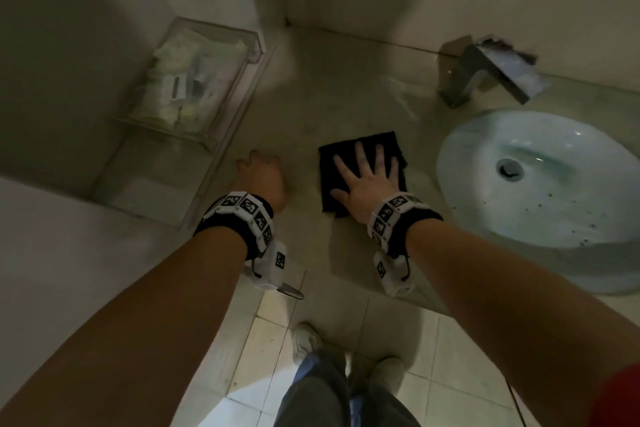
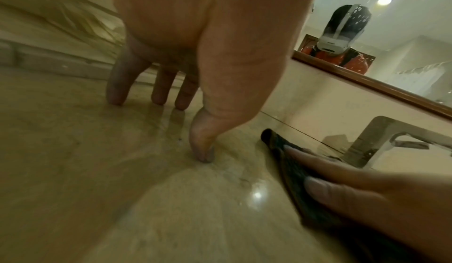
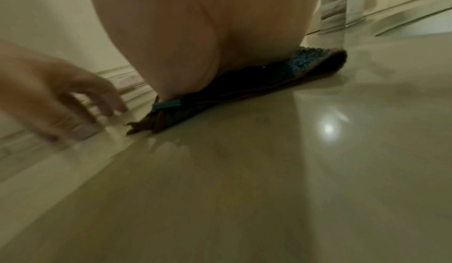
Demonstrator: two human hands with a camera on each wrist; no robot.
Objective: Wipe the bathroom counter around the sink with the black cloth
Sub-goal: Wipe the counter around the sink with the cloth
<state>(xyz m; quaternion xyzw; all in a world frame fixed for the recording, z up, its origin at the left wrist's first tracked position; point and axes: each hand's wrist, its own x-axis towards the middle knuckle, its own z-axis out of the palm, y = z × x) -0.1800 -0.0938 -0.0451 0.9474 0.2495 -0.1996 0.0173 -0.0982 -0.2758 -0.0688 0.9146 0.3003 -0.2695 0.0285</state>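
Note:
A folded black cloth (image 1: 360, 152) lies flat on the beige stone counter (image 1: 329, 87), left of the sink (image 1: 540, 180). My right hand (image 1: 363, 177) presses down on it with fingers spread and straight. The right wrist view shows the palm on the cloth (image 3: 305, 64), whose edge sticks out. My left hand (image 1: 259, 173) is to the cloth's left, holding nothing, its fingertips (image 2: 203, 151) propped on the bare counter (image 2: 97, 170). The left wrist view shows the cloth (image 2: 291, 172) under my right hand's fingers (image 2: 325, 170).
A chrome tap (image 1: 485, 69) stands behind the white oval sink. A clear box (image 1: 190, 80) of packets sits on a glass shelf at the left wall. A wood-framed mirror (image 2: 391, 35) runs along the back. The counter's front edge (image 1: 346, 281) is near my wrists, tiled floor below.

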